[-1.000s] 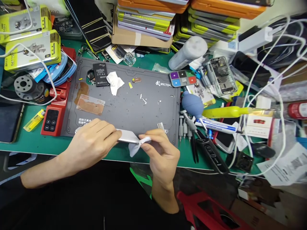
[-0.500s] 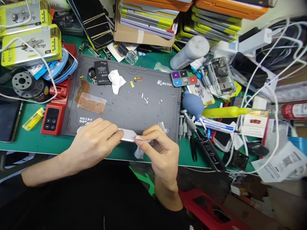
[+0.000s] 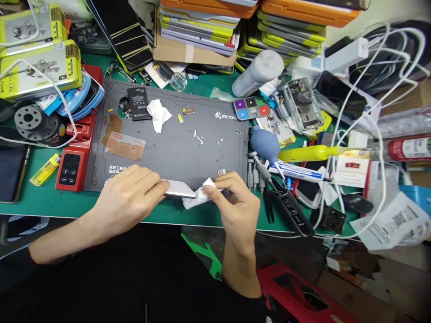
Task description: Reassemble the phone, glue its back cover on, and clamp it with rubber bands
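My left hand (image 3: 129,197) is wrapped over a slim, flat, silver-white device that looks like a phone (image 3: 180,188); much of it is hidden under the fingers. Its free end points right, low over the front edge of the mat. Between the thumb and fingers of my right hand (image 3: 239,204) is a crumpled white wipe (image 3: 198,198), at the device's right end. Whether the wipe touches the device is hard to make out. Behind the hands, the grey work mat (image 3: 168,150) bears a second white wipe (image 3: 158,115) and a black phone battery (image 3: 138,104).
Small metal bits (image 3: 198,138) and a brownish clear card (image 3: 125,146) lie on the mat. Right of it are a blue air blower (image 3: 265,142), screwdrivers, a black pen-shaped tool (image 3: 293,213) and white cables. A red device (image 3: 72,167) borders the left; stacked boxes (image 3: 198,33) stand behind.
My right hand has shifted slightly right and turned, bringing the wipe up into a bunched shape beside the device's end. The device has tilted a little in my left hand. The view has shifted slightly.
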`<state>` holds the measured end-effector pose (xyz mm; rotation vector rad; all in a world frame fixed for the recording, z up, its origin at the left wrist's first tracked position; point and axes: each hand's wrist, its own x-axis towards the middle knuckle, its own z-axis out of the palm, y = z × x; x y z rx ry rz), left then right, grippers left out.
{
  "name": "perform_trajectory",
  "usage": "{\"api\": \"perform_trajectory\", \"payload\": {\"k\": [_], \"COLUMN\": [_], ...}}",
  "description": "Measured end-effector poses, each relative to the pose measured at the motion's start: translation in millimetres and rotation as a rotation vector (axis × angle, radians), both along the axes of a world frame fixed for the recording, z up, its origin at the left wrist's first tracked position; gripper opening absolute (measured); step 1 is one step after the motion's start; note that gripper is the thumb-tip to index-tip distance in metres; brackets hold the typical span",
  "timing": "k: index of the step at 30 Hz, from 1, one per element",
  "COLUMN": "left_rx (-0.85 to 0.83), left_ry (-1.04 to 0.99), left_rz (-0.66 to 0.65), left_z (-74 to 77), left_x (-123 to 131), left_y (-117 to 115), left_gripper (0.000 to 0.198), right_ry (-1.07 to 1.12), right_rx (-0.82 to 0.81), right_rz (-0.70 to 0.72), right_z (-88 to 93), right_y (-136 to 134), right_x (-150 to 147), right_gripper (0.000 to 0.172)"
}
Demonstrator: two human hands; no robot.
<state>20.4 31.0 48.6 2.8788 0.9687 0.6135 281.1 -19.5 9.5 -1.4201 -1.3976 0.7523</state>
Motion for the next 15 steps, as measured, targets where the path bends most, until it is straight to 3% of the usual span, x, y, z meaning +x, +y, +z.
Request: {"api": "perform_trajectory", "payload": {"k": [4, 8, 12, 15], "left_rx": [-0.004, -0.006, -0.021, -0.008], "left_ry": [-0.001, -0.005, -0.007, -0.02], "left_rz": [0.001, 0.002, 0.0, 0.004], "left_z": [0.0, -1.1, -0.8, -0.2], "left_x": [-0.4, -1.2, -0.5, 0.5], "left_y": [0.1, 0.1, 0.3, 0.5], "left_gripper": [0.018, 0.016, 0.018, 0.019], "right_ry": [0.148, 0.252, 0.151, 0.059], "right_rx": [0.142, 0.169, 0.299, 0.383], "right_rz": [-0.12, -0.216, -0.114, 0.013], "right_z": [-11.0, -8.2, -7.1, -10.0], "right_y": [-4.0, -6.8, -8.4, -9.0], "right_x": [18.2, -1.3, -26.0, -34.0], "right_gripper": [0.004, 0.015, 0.037, 0.045]}}
